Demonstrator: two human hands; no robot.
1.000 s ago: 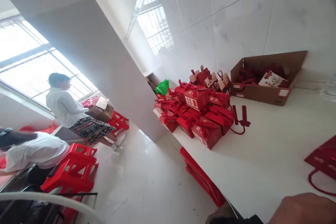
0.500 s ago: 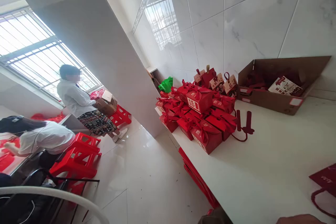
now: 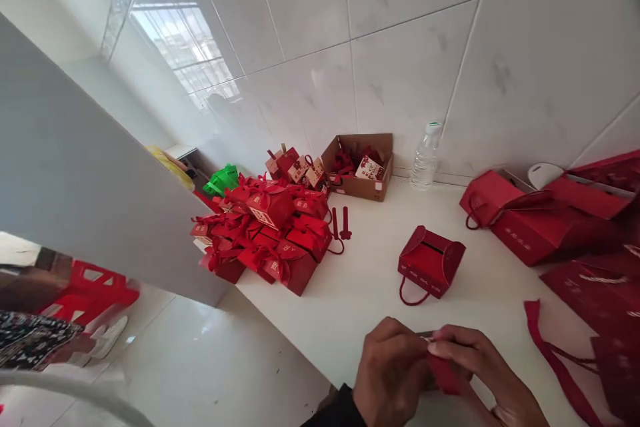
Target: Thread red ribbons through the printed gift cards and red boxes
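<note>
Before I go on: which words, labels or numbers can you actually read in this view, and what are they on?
Nothing reads clearly.
Red gift boxes: pale printed panels, too blurred.
Open red box: faint marks on its front, too small.
Card in the cardboard box: red print, unreadable.
Water bottle: no readable label.

bare counter (image 3: 370,273) ahead, open red box (image 3: 430,261) blocking centre — box pile (image 3: 267,230) left

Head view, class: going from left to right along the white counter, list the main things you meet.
Pile of red gift boxes → cardboard box → water bottle → open red box → red bags.
</note>
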